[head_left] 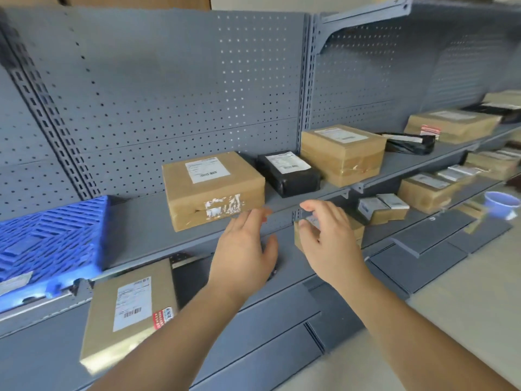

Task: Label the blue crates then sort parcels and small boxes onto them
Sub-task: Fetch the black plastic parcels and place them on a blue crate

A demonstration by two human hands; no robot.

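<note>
A blue slatted crate (50,238) lies on the grey shelf (141,235) at the left, with a pale label on its front edge. To its right stands a brown parcel (211,190) with a white shipping label. My left hand (245,246) is open just below that parcel's front right corner, fingers spread, apart from it. My right hand (327,235) is open too, curved in front of a small brown box (355,230) on the lower shelf. Neither hand holds anything.
Further right on the shelf sit a black parcel (290,173), a taped brown box (344,153) and a black bag (408,143). A flat brown parcel (127,311) lies on the lower left shelf. More small boxes and a blue bowl (501,203) fill the lower right.
</note>
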